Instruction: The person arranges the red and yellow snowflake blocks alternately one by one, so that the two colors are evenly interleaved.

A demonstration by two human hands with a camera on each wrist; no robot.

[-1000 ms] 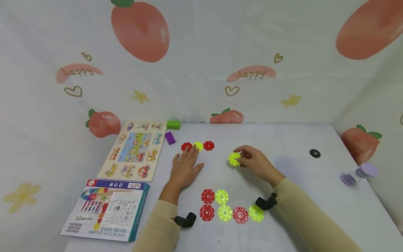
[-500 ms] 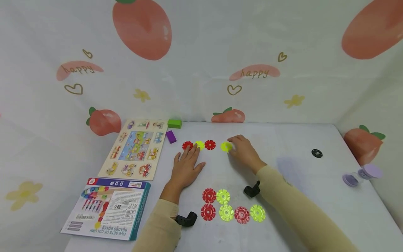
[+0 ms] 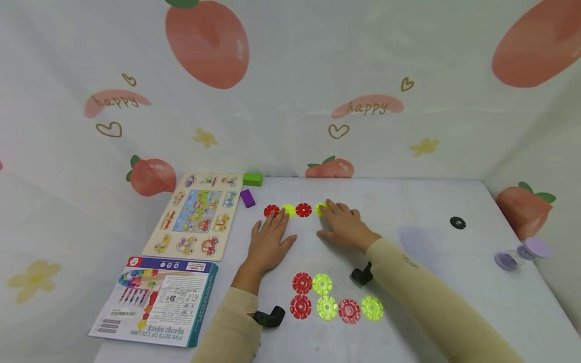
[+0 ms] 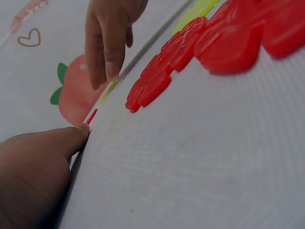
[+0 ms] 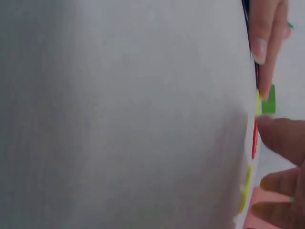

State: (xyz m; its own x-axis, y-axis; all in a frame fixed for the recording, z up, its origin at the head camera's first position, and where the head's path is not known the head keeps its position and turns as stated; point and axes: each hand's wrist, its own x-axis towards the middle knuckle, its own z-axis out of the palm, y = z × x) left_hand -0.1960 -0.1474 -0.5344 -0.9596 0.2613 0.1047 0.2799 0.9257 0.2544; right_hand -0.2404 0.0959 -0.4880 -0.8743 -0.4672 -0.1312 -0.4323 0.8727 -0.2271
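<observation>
A yellow-green disc [image 3: 321, 208] lies flat on the table [image 3: 408, 322] at the right end of a far row, thin, bright and slotted round its rim like a flower, partly hidden by the right hand [image 3: 342, 225], whose fingers are extended and touch it without curling round it. Just left of it is a saturated red disc [image 3: 303, 210] with a small central hole, then another yellow-green and another red one. The left hand [image 3: 268, 243] rests over those two, its fingers straight and spread, gripping nothing. Nearer, six matching discs [image 3: 327, 308] alternate red and yellow-green along the front row, one red looking paler.
</observation>
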